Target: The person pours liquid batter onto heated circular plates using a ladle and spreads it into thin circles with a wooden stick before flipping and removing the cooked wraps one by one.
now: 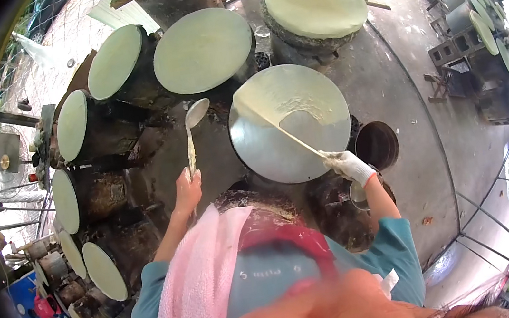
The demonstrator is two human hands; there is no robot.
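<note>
White-gloved right hand (351, 166): fingers closed round the end of a spreader (300, 141). Spreader angles up-left from the hand, its wide end over the middle plate (267, 154). Plate is round bare metal at the near and left side; pale batter (317, 88) covers the far and right side, with a curved smear edge beside the spreader. Bare left hand (188, 190): fist wrapped on the ladle (198, 112), handle crusted with batter, bowl at the far end, left of the plate and apart from it. Can't tell what's in the bowl. Right of the plate, just past the right hand: open dark pot (393, 138) on the concrete floor (422, 174). Beyond the plate: two big coated discs (203, 49) (314, 2), pale green. More coated discs (73, 126) curve down the left side, tilted by the lens. Pink towel (185, 292) hangs over the person's front. Far right: cinder blocks (448, 52), further discs (483, 33).
</note>
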